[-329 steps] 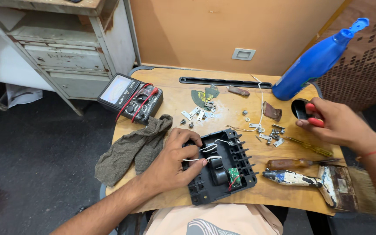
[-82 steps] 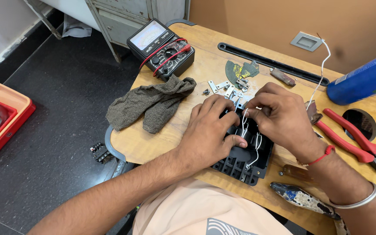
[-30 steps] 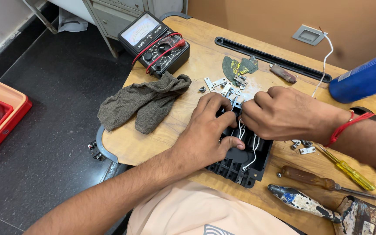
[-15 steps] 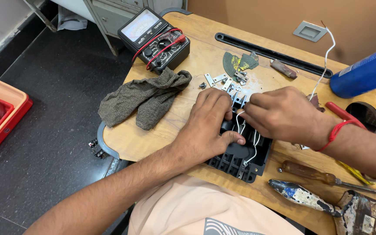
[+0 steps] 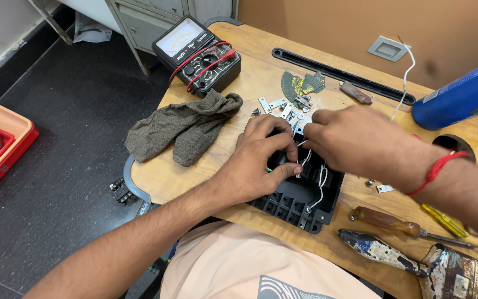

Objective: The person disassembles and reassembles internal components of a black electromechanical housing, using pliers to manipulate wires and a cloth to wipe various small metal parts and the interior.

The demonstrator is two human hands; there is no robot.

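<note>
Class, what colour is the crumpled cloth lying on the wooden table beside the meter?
The cloth is a dull grey-brown, seen clearly in the head view.

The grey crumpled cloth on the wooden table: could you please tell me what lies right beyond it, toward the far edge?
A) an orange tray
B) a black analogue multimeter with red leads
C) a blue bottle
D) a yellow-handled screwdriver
B: the black analogue multimeter with red leads sits just beyond the grey crumpled cloth on the wooden table, nearly touching its upper end.
</note>
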